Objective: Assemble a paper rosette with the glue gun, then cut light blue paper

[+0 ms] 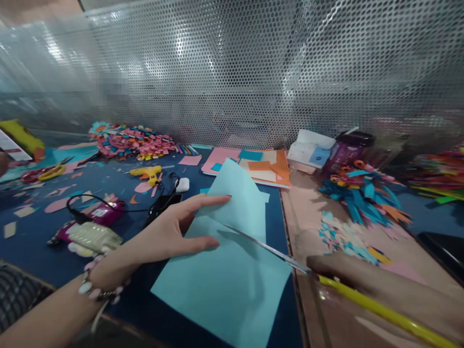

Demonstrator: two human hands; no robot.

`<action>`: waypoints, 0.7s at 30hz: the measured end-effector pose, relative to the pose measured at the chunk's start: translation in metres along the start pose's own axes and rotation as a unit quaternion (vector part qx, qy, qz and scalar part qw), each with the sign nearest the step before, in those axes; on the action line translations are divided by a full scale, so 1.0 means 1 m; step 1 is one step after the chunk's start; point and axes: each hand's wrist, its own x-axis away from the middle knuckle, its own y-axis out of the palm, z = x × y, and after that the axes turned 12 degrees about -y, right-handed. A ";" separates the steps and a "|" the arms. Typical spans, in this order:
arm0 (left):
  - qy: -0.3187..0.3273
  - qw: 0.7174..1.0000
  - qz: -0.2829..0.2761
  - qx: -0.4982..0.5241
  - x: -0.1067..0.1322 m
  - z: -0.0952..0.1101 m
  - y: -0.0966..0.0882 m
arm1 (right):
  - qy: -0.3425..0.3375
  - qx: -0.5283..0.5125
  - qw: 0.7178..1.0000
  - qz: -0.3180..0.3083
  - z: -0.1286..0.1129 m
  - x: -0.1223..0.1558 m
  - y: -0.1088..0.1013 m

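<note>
- Red- and yellow-handled scissors [50, 173] lay among paper scraps at the far left of the dark blue bench [25, 246].
- A heap of pink, blue and orange paper pieces [134, 142] stood near the perforated metal screen [224, 77], with a yellow glue gun [147, 173] in front of it.
- The left hand [174, 229], wearing a beaded bracelet [97, 285], had its thumb and forefinger spread wide, both touching the paper.
- The light-blue paper sheet [217, 285] lay on the bench between the hands, its upper part raised.
- Behind it lay a stack of pink, orange and cream papers [219, 158].
- A yellow-handled tool with a long metal blade [275, 252] reached across the sheet, its tip near the left thumb.
- The right hand [362, 275], blurred, was closed around that tool over the brown board [302, 217].
- Beyond it were small paper scraps [344, 237] and a blue and orange paper-strip bundle [366, 193].
</note>
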 end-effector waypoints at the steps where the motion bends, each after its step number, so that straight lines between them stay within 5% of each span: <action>1: 0.000 1.000 0.001 -0.003 0.000 0.000 0.000 | -0.005 -0.004 1.000 -0.017 -0.004 0.000 -0.001; 5: -0.006 1.000 -0.006 0.005 -0.001 0.001 0.000 | -0.004 -0.016 0.998 -0.058 -0.010 -0.003 -0.003; 14: -0.019 1.000 -0.013 0.019 -0.003 -0.001 -0.002 | 0.048 -0.023 0.998 -0.030 0.009 -0.007 0.005; 21: -0.035 0.999 -0.013 0.017 -0.004 -0.005 -0.004 | 0.054 -0.018 0.998 -0.023 -0.017 -0.010 -0.005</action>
